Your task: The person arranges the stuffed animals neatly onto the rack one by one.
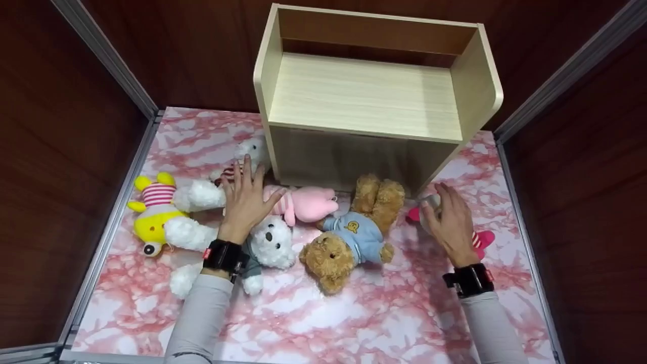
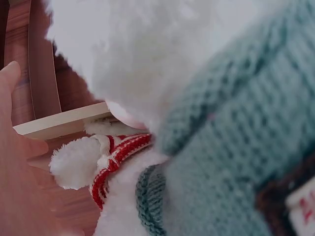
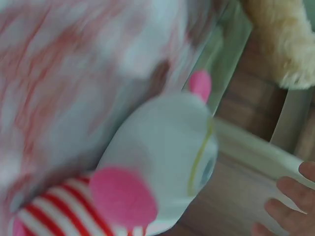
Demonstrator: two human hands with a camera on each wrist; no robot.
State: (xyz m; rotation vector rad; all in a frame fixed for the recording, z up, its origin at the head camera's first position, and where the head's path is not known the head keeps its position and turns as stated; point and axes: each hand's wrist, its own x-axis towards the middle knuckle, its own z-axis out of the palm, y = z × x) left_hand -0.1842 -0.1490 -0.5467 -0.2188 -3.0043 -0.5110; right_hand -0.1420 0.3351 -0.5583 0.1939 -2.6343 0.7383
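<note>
My left hand [image 1: 246, 202], fingers spread, is over a cluster of plush toys and grips nothing. Just beside it lies a white teddy bear [image 1: 273, 242] in a grey-green knitted sweater [image 2: 236, 132]. Past the fingertips is another white plush [image 1: 251, 149] with red-and-white stripes, partly hidden. On the right, my right hand [image 1: 451, 222] is over a white-headed plush toy [image 3: 157, 142] with pink ears and a red-striped body. In the right wrist view its fingers [image 3: 295, 196] stand apart from that toy. Whether the palm touches it is hidden.
A pale wooden shelf unit [image 1: 364, 96] stands at the back. Before it lie a pink plush [image 1: 316, 202] and a brown teddy bear [image 1: 331, 255] in a blue top. A yellow plush [image 1: 151, 225] lies at left. Dark panels enclose the marbled surface [image 1: 323, 323].
</note>
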